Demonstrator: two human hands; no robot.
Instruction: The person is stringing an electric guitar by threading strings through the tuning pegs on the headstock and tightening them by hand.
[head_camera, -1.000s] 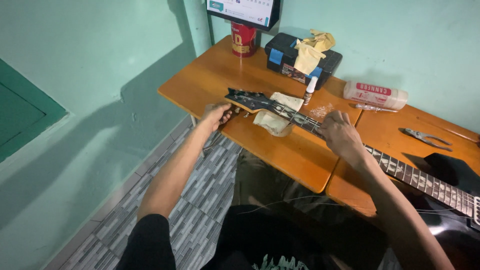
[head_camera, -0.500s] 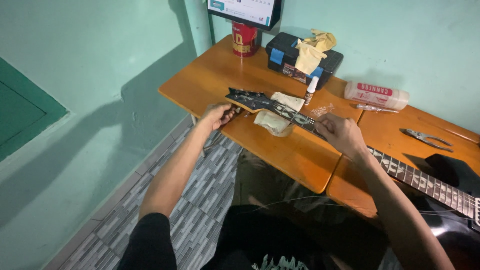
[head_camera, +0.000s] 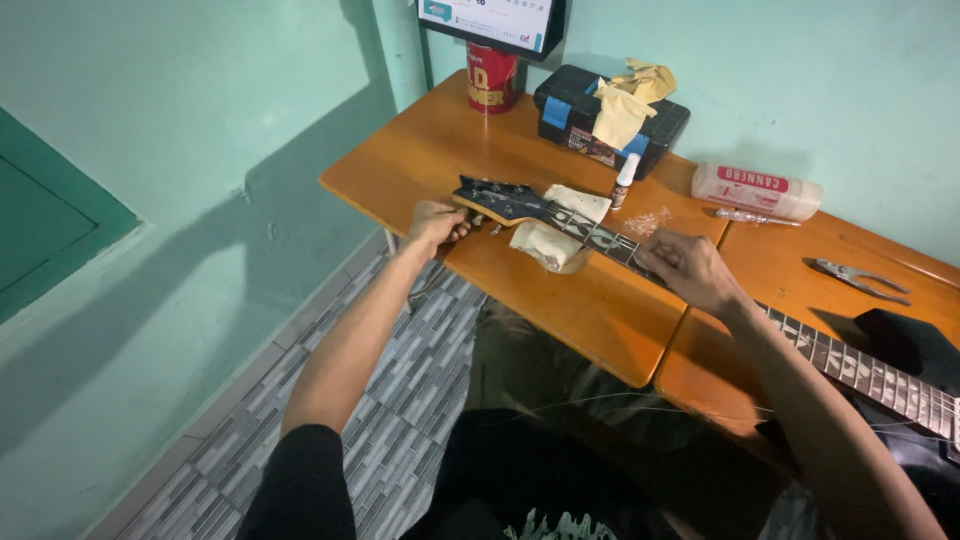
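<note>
Our left hand (head_camera: 436, 222) closes its fingers on a tuner at the guitar headstock (head_camera: 497, 199), near the orange desk (head_camera: 420, 150) edge. Our right hand (head_camera: 690, 268) grips the neck. Behind stand a red cup (head_camera: 492, 79), a black case (head_camera: 610, 120) holding yellow cloth, and a white red-labelled tube (head_camera: 757, 190).

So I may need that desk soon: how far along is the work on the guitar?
Mid-job, it seems. Already set up: the guitar neck lies propped on a folded cloth on the orange table, pliers set aside. In hand: the left hand is at the tuners on the headstock, the right hand rests on the fretboard. Left: loose strings dangle below the table edge, so stringing looks unfinished.
</note>
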